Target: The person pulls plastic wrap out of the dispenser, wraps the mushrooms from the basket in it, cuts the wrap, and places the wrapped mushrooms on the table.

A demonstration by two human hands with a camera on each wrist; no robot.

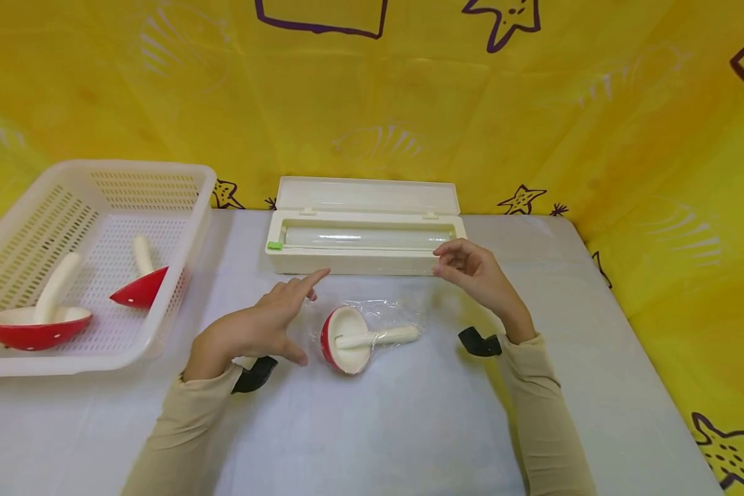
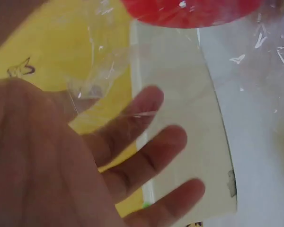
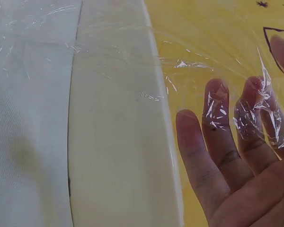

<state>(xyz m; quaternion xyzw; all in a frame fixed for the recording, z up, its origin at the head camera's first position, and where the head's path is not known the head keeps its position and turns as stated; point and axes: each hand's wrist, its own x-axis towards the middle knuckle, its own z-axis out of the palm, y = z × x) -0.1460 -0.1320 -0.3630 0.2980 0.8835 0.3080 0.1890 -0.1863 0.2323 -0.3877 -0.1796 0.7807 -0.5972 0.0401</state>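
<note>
A red ladle with a cream inside and handle [image 1: 348, 348] lies on the table, handle to the right, with clear cling film [image 1: 389, 313] around it. To its left, my left hand [image 1: 257, 327] is spread, thumb apart from the fingers. In the left wrist view a sheet of film lies across those fingers [image 2: 154, 153]. My right hand [image 1: 474, 269] hovers at the right front corner of the cream cling film box [image 1: 353, 263], fingers gently bent. Crinkled film clings to the right fingertips [image 3: 217, 101] in the right wrist view. The box lid [image 1: 367, 196] stands up, showing the film roll [image 1: 366, 238].
On the left stands a white plastic basket [image 1: 201, 196] holding two more red ladles, one at the left [image 1: 37, 334] and one at the right [image 1: 142, 286]. A yellow cloth [image 1: 372, 89] with drawn sea shapes hangs behind the white-covered table [image 1: 378, 441] and along its right side.
</note>
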